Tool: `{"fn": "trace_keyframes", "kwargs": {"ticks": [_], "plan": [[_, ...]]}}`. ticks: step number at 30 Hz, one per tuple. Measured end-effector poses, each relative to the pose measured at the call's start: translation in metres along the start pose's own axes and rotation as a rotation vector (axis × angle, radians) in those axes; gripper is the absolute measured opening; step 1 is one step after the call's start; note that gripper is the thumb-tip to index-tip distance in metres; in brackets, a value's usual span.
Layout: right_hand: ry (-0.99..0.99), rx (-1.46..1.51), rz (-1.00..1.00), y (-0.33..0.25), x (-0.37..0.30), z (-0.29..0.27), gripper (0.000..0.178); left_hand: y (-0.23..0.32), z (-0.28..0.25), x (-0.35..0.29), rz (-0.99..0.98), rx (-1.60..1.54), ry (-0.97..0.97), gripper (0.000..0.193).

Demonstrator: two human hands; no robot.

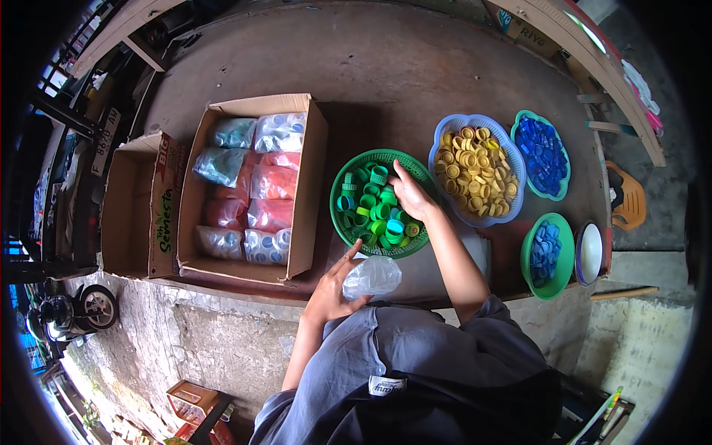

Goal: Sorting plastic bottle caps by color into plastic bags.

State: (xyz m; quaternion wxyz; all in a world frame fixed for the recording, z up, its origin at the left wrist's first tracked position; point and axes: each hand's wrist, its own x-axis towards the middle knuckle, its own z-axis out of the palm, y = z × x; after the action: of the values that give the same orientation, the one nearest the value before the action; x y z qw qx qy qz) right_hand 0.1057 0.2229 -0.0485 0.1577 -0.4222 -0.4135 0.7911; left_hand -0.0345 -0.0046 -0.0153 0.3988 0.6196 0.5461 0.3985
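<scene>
A green woven plastic basket (pixel 342 222) holds many green bottle caps (pixel 376 210), a few of them turquoise. My right hand (pixel 413 196) reaches over its right side, fingers apart at the caps, with no cap visible in its grip. At the basket's near rim, my left hand (pixel 331 291) holds a clear plastic bag (pixel 373 277) between thumb and fingers, the index finger stretched toward the rim. The bag bulges open and I see no caps inside it.
Left of the basket stands an open cardboard box (pixel 300 256) with bagged caps, beside another carton (pixel 127 215). To the right are a lavender basket of yellow caps (pixel 475 169), a teal tray of dark blue caps (pixel 540 152), a green bowl (pixel 564 267) with blue caps and a white bowl (pixel 589 254).
</scene>
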Motion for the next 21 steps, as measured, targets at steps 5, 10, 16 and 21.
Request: {"fn": "trace_keyframes", "kwargs": {"ticks": [5,10,16,21], "plan": [[-0.218,-0.023,-0.032,-0.002,-0.017,0.002,0.073,-0.001,0.0,0.001,0.011,0.011,-0.002,0.059],[-0.259,-0.424,-0.188,-0.005,-0.048,0.007,0.062,0.0,-0.001,0.0,0.022,0.021,0.004,0.059],[-0.013,-0.724,-0.395,-0.01,-0.067,-0.015,0.053,-0.002,0.0,0.001,0.025,0.003,0.022,0.058],[0.161,-0.685,-0.342,-0.013,-0.033,-0.023,0.038,-0.001,0.0,0.001,0.033,-0.012,0.023,0.056]]}}
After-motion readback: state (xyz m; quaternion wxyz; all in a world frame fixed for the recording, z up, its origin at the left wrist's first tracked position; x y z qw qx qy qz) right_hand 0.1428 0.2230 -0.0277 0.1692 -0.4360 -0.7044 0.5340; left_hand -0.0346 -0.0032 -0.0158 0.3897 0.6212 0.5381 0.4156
